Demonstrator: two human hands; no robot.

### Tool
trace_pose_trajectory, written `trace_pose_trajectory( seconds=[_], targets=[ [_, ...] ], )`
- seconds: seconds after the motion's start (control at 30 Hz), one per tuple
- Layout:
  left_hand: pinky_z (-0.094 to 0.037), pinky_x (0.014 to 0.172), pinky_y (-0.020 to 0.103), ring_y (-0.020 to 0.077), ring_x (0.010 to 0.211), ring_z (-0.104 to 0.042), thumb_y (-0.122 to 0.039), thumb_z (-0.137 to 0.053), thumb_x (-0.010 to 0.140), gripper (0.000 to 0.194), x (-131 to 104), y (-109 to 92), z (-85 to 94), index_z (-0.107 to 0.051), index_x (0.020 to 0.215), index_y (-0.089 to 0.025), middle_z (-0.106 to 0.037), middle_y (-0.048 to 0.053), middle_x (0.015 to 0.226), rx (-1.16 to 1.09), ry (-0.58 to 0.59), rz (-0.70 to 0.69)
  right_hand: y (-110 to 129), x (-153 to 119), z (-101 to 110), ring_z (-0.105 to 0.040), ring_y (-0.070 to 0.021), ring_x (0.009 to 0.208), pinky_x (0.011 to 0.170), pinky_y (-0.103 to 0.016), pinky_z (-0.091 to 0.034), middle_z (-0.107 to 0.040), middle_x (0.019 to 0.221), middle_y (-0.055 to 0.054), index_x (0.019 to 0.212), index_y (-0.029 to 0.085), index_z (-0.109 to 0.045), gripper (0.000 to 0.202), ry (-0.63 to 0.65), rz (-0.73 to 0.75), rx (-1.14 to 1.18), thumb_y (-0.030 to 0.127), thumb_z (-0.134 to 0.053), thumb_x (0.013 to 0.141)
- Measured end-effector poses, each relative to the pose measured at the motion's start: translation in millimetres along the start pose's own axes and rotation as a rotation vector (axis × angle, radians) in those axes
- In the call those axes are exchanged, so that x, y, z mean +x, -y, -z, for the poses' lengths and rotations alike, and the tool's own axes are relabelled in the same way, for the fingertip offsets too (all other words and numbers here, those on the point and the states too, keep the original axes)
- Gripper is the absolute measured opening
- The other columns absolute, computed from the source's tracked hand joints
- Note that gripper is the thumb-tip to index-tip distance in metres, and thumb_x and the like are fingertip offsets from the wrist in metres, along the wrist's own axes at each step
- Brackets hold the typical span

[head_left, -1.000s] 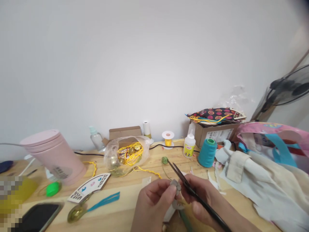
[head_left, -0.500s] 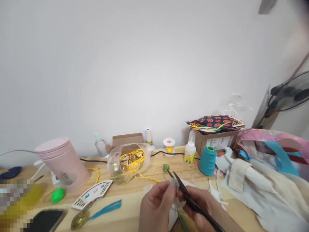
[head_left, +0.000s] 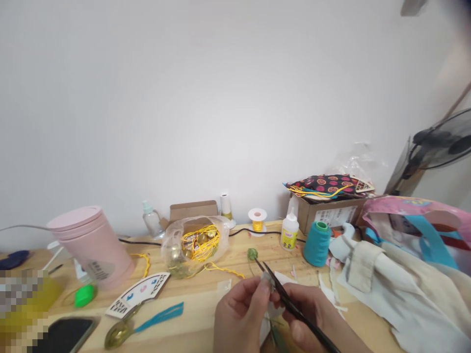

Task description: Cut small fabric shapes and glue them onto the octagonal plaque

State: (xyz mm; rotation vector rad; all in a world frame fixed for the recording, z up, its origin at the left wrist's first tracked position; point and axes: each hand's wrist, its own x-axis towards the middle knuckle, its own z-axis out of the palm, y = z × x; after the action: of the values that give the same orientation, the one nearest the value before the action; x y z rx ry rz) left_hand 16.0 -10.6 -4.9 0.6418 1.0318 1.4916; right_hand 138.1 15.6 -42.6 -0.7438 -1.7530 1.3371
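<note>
At the bottom centre, my left hand [head_left: 241, 314] pinches a small pale grey scrap [head_left: 268, 279] between thumb and fingers. My right hand [head_left: 311, 311] grips dark pointed tweezers [head_left: 294, 310], whose two tips stand slightly apart by the scrap. Both hands nearly meet, so part of the scrap is hidden. Just beyond the tips a small green ball [head_left: 252, 254] rests on the wooden table [head_left: 198, 314]. Something green and blurred shows beneath my hands. White paper or cloth pieces lie under and beside them.
Behind stand a glue bottle [head_left: 290, 231], a teal thread cone [head_left: 317, 244] and a yellow thread spool [head_left: 257, 221]. Leftward are a plastic bag [head_left: 171, 245] of bells and cord, a fan-shaped card [head_left: 138, 294], a pink canister [head_left: 93, 250] and a phone [head_left: 64, 336]. White cloth [head_left: 390, 289] covers the right.
The view has shifted slightly, so things on the left sit a little further left. Both hands keep nearly the same hold, with the tweezers' tips still beside the scrap.
</note>
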Motion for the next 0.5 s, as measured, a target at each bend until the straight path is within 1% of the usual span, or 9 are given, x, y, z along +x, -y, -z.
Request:
trace_pose_trajectory(
  seconds=[0.1, 0.2, 0.3, 0.37, 0.5],
  targets=[
    [-0.044, 0.056, 0.022, 0.0137, 0.053, -0.056, -0.032, -0.075, 0.05, 0.02, 0.2, 2.0, -0.5, -0.067, 0.053, -0.015, -0.064, 0.002, 0.049, 0.008, -0.02, -0.002, 0.2, 0.5, -1.4, -0.038, -0.0116, 0.053, 0.046, -0.021, -0.034, -0.044, 0.061, 0.001, 0.08, 0.014, -0.06, 0.057, -0.009, 0.015, 0.019, 0.067, -0.05, 0.062],
    [-0.044, 0.055, 0.022, 0.0138, 0.052, -0.056, -0.034, -0.074, 0.05, 0.02, 1.0, 6.0, -0.8, -0.066, 0.053, -0.015, -0.064, 0.001, 0.049, 0.012, -0.027, -0.009, -2.3, 1.4, -4.8, -0.032, -0.0106, 0.051, 0.044, -0.021, -0.029, -0.039, 0.057, 0.002, 0.076, 0.015, -0.058, 0.056, -0.044, 0.026, 0.043, 0.068, -0.049, 0.062],
    [-0.043, 0.051, 0.021, 0.0129, 0.049, -0.054, -0.037, -0.072, 0.052, 0.024, 1.1, 9.4, -2.3, -0.065, 0.051, -0.015, -0.062, 0.001, 0.047, 0.019, -0.019, -0.037, 0.2, 1.2, -6.6, -0.028, -0.0098, 0.05, 0.043, -0.021, -0.024, -0.036, 0.056, 0.004, 0.074, 0.015, -0.055, 0.049, -0.047, 0.038, 0.09, 0.063, -0.051, 0.064],
    [-0.043, 0.05, 0.021, 0.0129, 0.048, -0.054, -0.037, -0.072, 0.052, 0.024, 0.1, 10.3, -4.0, -0.065, 0.052, -0.015, -0.063, 0.002, 0.047, 0.014, -0.033, -0.054, 4.9, 0.5, -6.8, -0.029, -0.0101, 0.051, 0.044, -0.021, -0.024, -0.036, 0.057, 0.003, 0.073, 0.015, -0.054, 0.046, -0.042, 0.049, 0.131, 0.06, -0.054, 0.065],
    [-0.044, 0.05, 0.021, 0.0132, 0.047, -0.056, -0.036, -0.074, 0.049, 0.023, -3.1, 10.0, -8.3, -0.066, 0.052, -0.014, -0.065, 0.003, 0.048, -0.032, -0.086, -0.061, 13.7, -0.3, -7.7, -0.032, -0.0107, 0.053, 0.048, -0.021, -0.03, -0.04, 0.059, 0.003, 0.074, 0.015, -0.057, 0.039, -0.042, 0.076, 0.215, 0.054, -0.057, 0.067]
  ],
)
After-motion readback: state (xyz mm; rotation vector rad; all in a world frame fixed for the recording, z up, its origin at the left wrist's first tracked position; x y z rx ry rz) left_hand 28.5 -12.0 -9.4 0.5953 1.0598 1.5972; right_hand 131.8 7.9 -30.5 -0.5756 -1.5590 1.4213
